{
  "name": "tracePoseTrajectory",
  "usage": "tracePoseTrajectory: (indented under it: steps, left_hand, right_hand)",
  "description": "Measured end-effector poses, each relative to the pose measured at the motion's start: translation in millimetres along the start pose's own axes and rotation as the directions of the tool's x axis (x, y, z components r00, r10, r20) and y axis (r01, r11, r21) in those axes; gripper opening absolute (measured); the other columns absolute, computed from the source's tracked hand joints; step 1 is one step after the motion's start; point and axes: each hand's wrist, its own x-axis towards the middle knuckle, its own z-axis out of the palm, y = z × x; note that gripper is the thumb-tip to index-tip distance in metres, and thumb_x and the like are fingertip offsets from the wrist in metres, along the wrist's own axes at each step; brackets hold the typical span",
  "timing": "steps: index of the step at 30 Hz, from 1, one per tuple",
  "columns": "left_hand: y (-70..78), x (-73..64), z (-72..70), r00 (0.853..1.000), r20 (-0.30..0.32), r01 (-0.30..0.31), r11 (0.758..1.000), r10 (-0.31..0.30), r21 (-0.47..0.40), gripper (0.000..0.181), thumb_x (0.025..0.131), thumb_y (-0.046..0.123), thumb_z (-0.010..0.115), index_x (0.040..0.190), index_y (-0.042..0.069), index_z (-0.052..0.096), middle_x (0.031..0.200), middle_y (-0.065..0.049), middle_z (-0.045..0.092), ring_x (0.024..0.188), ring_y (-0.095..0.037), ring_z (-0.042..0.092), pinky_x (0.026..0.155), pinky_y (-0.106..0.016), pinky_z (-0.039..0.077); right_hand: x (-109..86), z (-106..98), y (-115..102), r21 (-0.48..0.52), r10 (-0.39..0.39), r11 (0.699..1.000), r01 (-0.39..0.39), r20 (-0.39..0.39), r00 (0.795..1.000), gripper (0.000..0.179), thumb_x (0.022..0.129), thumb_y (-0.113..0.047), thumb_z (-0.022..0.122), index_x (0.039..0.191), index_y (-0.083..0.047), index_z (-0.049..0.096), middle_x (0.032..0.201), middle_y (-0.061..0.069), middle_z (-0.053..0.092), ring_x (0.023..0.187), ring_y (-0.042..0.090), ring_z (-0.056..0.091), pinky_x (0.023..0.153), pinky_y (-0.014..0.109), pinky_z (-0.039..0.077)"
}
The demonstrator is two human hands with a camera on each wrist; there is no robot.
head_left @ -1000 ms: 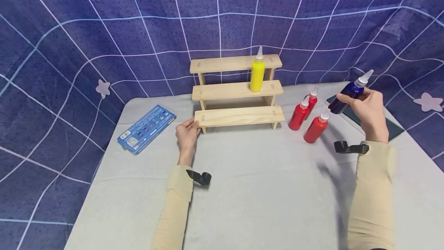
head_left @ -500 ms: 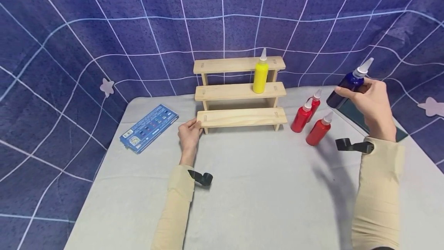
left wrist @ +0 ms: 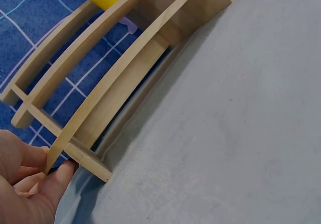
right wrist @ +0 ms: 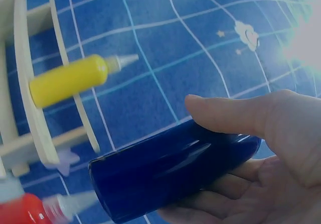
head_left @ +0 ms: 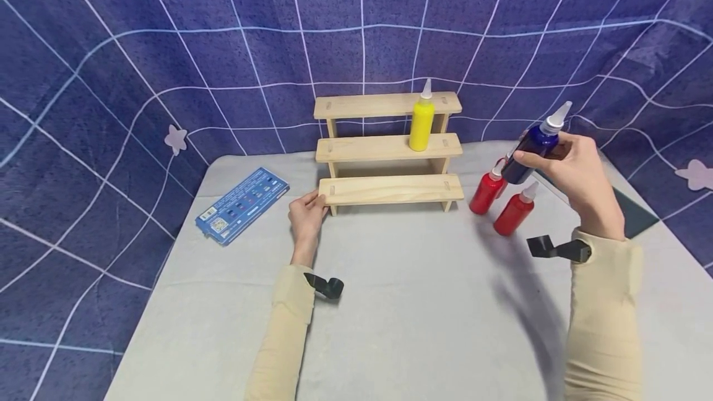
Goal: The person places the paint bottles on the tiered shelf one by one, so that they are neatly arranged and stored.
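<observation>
My right hand (head_left: 579,172) grips a dark blue squeeze bottle (head_left: 531,152) with a clear pointed nozzle, tilted and raised over the right side of the table. In the right wrist view the thumb lies on one side of the blue bottle (right wrist: 170,169), the fingers under the other. My left hand (head_left: 307,218) pinches the left end of the lowest step of a three-step wooden shelf (head_left: 390,189); in the left wrist view the thumb and fingers close on the board end (left wrist: 52,153). A yellow squeeze bottle (head_left: 421,125) stands upright on the middle step, toward its right end.
Red squeeze bottles (head_left: 514,212) stand right of the shelf, one partly hidden behind the blue bottle. A dark green flat board (head_left: 635,212) lies at the right, behind the right hand. A blue box (head_left: 242,206) lies to the left. A blue grid-patterned curtain (head_left: 334,11) hangs behind.
My right hand has carried the blue bottle left, toward the shelf, so it now overlaps the rear red bottle. My left hand keeps its grip on the shelf; the head view has shifted slightly.
</observation>
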Motion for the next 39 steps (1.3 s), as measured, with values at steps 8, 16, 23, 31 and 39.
tracePoseTrajectory:
  steps: [8, 16, 23, 31, 39]
  left_hand:
    - [2.6, 1.0, -5.1, 1.0, -0.006, -0.001, 1.0, 0.001, -0.003, 0.032, 0.094, 0.003, 0.061, 0.124, -0.009, 0.061, 0.118, -0.029, 0.064, 0.108, -0.032, 0.066, 0.084, -0.025, 0.06]
    - [5.1, 2.6, -6.4, 1.0, -0.019, -0.001, 1.0, 0.001, 0.003, 0.032, 0.094, 0.002, 0.061, 0.124, -0.009, 0.061, 0.117, -0.029, 0.065, 0.108, -0.033, 0.066, 0.084, -0.026, 0.06]
    - [5.6, 1.4, -3.3, 1.0, -0.026, -0.017, 1.0, 0.018, 0.011, 0.031, 0.094, 0.002, 0.061, 0.122, -0.009, 0.062, 0.115, -0.029, 0.065, 0.106, -0.033, 0.067, 0.084, -0.027, 0.061]
    - [1.3, 0.3, -1.1, 0.999, -0.026, -0.025, 1.0, 0.025, 0.017, 0.03, 0.093, 0.001, 0.062, 0.122, -0.009, 0.063, 0.114, -0.028, 0.066, 0.104, -0.032, 0.068, 0.083, -0.027, 0.061]
    - [-1.9, -3.0, -1.0, 0.999, -0.028, -0.041, 0.997, 0.043, 0.062, 0.029, 0.094, 0.003, 0.062, 0.121, -0.007, 0.064, 0.113, -0.027, 0.067, 0.103, -0.031, 0.068, 0.082, -0.026, 0.061]
  right_hand:
    - [-1.9, 26.3, -5.9, -0.035, -0.014, 0.999, 0.018, 0.119, 0.993, 0.041, 0.087, -0.015, 0.075, 0.121, 0.004, 0.062, 0.086, -0.026, 0.066, 0.082, -0.006, 0.063, 0.074, 0.007, 0.049]
    - [-0.1, 55.2, -13.5, -0.066, 0.007, 0.998, 0.006, 0.208, 0.978, 0.045, 0.086, -0.021, 0.076, 0.124, 0.0, 0.062, 0.1, -0.008, 0.072, 0.084, -0.004, 0.063, 0.079, 0.011, 0.047]
    - [8.1, 86.6, -21.5, -0.032, -0.005, 0.999, 0.014, 0.277, 0.961, 0.048, 0.087, -0.024, 0.075, 0.124, 0.002, 0.06, 0.108, 0.01, 0.071, 0.085, -0.002, 0.063, 0.086, 0.017, 0.046]
    - [27.0, 124.7, -27.9, 0.028, -0.047, 0.999, 0.04, 0.307, 0.951, 0.042, 0.086, -0.017, 0.075, 0.12, 0.004, 0.062, 0.112, 0.021, 0.069, 0.085, 0.005, 0.065, 0.079, 0.019, 0.051]
    - [47.2, 151.9, -36.5, 0.045, -0.046, 0.998, 0.034, 0.304, 0.951, 0.033, 0.086, -0.016, 0.073, 0.111, 0.003, 0.064, 0.104, 0.017, 0.071, 0.086, 0.01, 0.063, 0.082, 0.024, 0.049]
